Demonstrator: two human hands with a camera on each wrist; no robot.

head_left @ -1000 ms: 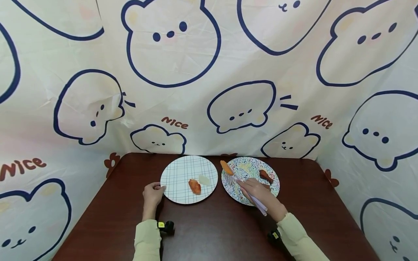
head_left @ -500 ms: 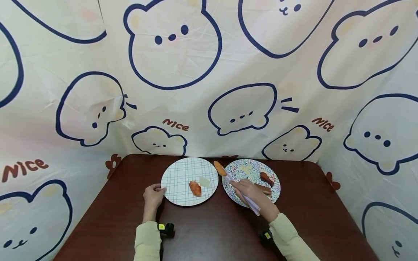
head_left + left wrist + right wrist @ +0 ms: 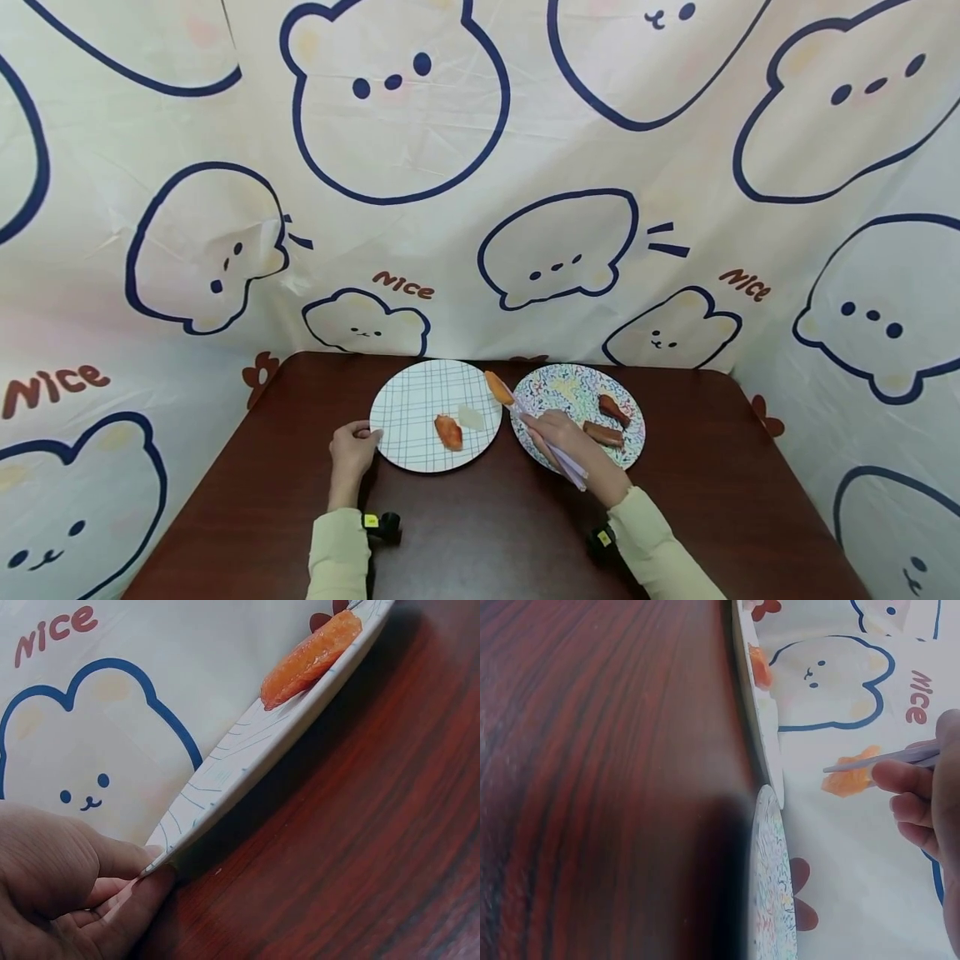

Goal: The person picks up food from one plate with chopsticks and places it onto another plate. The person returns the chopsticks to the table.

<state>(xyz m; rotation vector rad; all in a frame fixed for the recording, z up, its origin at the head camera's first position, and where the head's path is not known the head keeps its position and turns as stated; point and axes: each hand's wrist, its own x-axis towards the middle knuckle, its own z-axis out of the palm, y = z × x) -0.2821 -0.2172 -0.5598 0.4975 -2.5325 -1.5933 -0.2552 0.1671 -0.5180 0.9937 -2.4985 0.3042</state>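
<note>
My left hand (image 3: 351, 450) pinches the left rim of a white plate (image 3: 405, 400) with a thin grid pattern, thumb over the rim and fingers below in the left wrist view. On this plate lie an orange-red food piece (image 3: 448, 432), perhaps a chicken wing, and a pale, thin slice (image 3: 471, 417). My right hand (image 3: 562, 437) grips light purple chopsticks (image 3: 889, 758) over the speckled plate (image 3: 547, 383). Their tips clasp an orange, elongated food piece (image 3: 498, 388), which overlaps the grid plate's right rim in the head view. In the right wrist view it shows raised above both plates.
Two brown food pieces, one a drumstick shape (image 3: 614, 410) and the other a short block (image 3: 603, 433), lie on the speckled plate's right side. Both plates stand side by side at the back of the dark wooden table (image 3: 450, 533). Behind hangs a printed cloth (image 3: 555, 150).
My right hand has moved left, carrying the orange piece in the chopsticks from the speckled plate to the grid plate's right rim. The brown block has come into view. My left hand stays put.
</note>
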